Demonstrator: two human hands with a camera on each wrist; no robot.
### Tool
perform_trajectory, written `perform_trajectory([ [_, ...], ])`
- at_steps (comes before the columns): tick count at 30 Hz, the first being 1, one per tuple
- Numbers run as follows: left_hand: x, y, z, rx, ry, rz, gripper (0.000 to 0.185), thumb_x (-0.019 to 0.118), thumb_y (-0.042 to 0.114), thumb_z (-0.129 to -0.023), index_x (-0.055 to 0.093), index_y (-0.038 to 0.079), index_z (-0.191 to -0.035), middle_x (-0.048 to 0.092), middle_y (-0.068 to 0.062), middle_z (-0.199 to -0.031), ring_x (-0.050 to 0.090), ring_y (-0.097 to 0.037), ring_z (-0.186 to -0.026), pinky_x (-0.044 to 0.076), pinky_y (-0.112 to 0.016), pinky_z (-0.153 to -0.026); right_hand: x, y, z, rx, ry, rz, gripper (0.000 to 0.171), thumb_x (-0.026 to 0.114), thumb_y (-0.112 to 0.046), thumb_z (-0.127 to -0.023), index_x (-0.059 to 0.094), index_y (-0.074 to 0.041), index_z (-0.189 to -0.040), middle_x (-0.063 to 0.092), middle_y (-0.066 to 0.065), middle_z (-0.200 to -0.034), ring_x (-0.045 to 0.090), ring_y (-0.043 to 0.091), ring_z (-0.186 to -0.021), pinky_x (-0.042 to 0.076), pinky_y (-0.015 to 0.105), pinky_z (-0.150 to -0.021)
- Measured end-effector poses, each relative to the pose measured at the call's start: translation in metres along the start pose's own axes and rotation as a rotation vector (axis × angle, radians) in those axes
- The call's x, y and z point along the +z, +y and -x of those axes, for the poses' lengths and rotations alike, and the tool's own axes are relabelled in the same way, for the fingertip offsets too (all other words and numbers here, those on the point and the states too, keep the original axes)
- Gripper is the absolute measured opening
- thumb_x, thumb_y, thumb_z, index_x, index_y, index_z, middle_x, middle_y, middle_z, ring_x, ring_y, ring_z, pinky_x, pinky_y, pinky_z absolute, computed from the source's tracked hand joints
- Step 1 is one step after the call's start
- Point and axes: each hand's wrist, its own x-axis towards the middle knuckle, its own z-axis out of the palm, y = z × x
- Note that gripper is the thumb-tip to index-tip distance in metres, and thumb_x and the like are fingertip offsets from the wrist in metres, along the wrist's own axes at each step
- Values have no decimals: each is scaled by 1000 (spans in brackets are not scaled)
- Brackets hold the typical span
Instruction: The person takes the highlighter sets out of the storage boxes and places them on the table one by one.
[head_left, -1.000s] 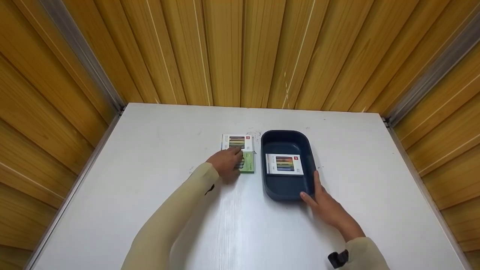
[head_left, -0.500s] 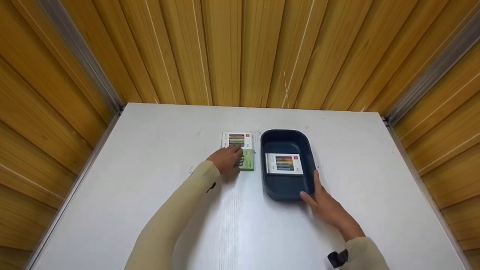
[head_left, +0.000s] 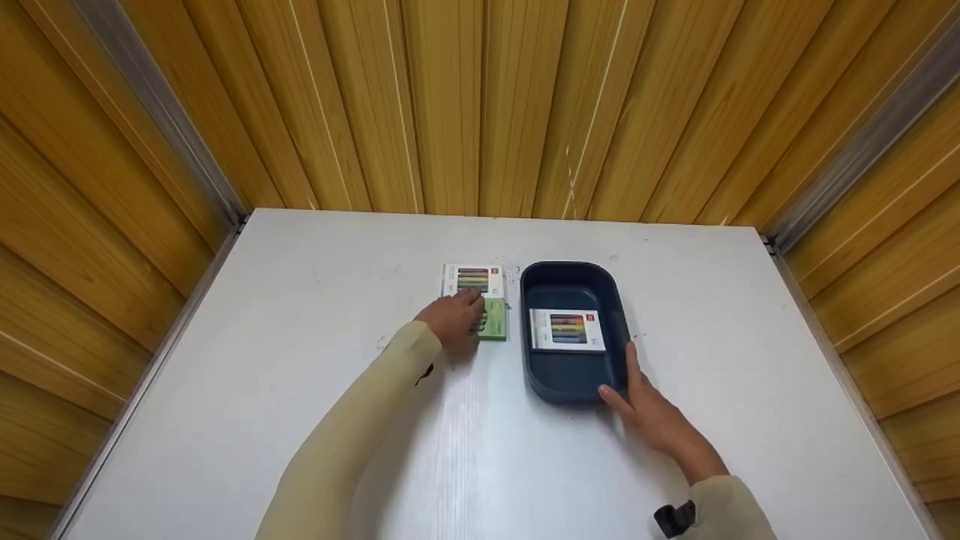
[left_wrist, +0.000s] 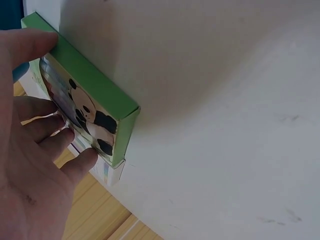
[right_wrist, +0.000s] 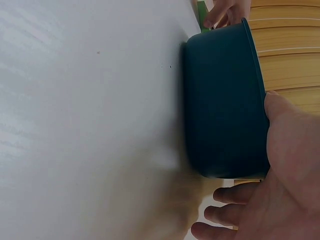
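My left hand [head_left: 454, 321] lies over a green crayon box [head_left: 495, 319] with a panda picture. In the left wrist view the thumb is on the box's near green side and the fingertips are along its opposite edge. Directly behind it, a white crayon box [head_left: 472, 278] lies flat, lined up with the green one. To their right stands a dark blue rectangular tray [head_left: 574, 381] with rounded corners. Another white crayon box [head_left: 567, 330] lies across the tray's middle. My right hand [head_left: 652, 412] touches the tray's near right corner, thumb at the rim and fingers extended along the outer wall.
Everything stands on a white table [head_left: 300, 360] with a few dark marks. Yellow wood-look panels [head_left: 450, 112] enclose it at the back and both sides. A dark band [head_left: 675, 519] is around the right sleeve's cuff.
My left hand has pushed the green box slightly away from me, and the white box behind it has shifted back with it. The right hand stays on the tray.
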Motion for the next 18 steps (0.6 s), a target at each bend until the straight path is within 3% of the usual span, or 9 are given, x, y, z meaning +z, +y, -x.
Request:
perform_trajectory([
  [11, 0, -2, -2, -20, -17, 59, 59, 56, 30, -92, 38, 8, -145, 32, -9, -156, 36, -27, -142, 35, -44, -114, 1, 0, 0, 18, -16, -4, 93, 36, -63, -96, -27, -20, -150, -3, 25, -161, 9, 47, -146, 19, 64, -114],
  [18, -8, 1, -2, 6, 12, 87, 66, 62, 37, -91, 39, 7, -145, 34, -10, -155, 42, -29, -137, 35, -41, -114, -1, -1, -1, 22, -23, -4, 93, 35, -63, -96, -30, -22, -148, -6, 24, -161, 7, 47, -146, 18, 65, -113],
])
